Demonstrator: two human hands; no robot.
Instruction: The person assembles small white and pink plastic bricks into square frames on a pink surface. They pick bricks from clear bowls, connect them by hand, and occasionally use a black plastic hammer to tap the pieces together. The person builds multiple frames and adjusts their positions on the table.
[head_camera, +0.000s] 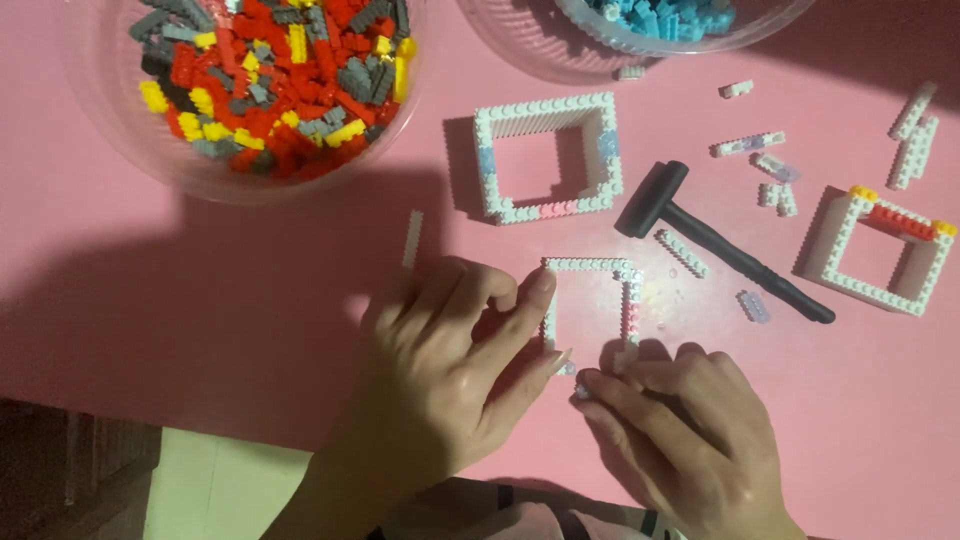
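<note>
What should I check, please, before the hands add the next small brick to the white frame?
1. Left hand steadies the flat white frame: ok.
2. Right hand pinches a small piece at the frame's open lower edge: ok.
3. Piece lined up with the studs: cannot tell, fingers cover it.
4. Black hammer lies apart from the frame: ok.
5. Loose white strip close by: ok.

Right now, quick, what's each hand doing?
Left hand: fingers spread open, tips steadying the left side of the flat white brick frame.
Right hand: fingers pinched on a small piece at the frame's lower edge; the piece is too hidden to identify.
</note>
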